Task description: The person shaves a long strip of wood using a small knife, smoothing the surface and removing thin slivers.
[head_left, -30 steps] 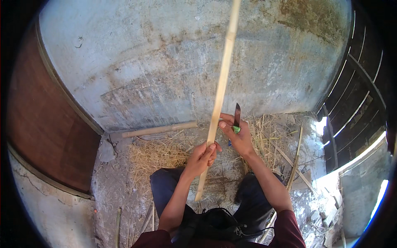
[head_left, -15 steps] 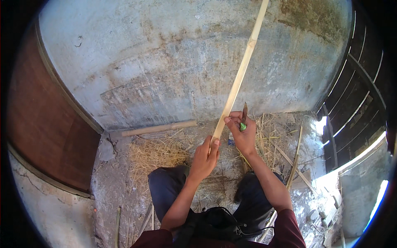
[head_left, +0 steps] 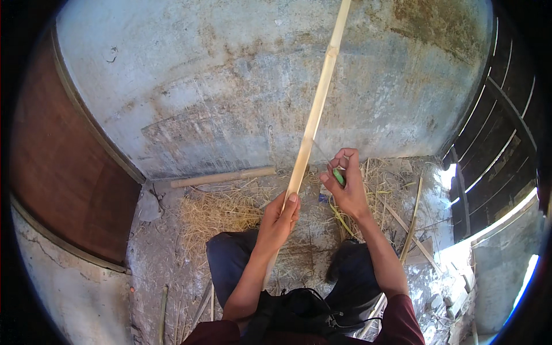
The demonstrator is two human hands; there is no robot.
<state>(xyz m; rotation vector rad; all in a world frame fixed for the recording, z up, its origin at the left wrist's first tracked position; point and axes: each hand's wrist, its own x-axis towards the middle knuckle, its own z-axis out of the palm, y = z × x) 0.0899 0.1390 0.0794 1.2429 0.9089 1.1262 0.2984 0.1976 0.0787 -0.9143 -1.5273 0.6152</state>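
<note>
Slantwise, pale strip [head_left: 317, 112] in left hand [head_left: 278, 221], beside right hand [head_left: 349, 191]

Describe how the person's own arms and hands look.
Dark maroon cloth sleeves end around the elbows, leaving the forearms bare. The left hand and right hand are ungloved; no watch or bracelet shows on either wrist.

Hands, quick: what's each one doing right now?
Left hand: closed around the pale wooden strip.
Right hand: holding the green-handled knife, fingers curled.

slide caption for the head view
Left hand grips a long bamboo strip; right hand holds a green-handled knife.
</note>
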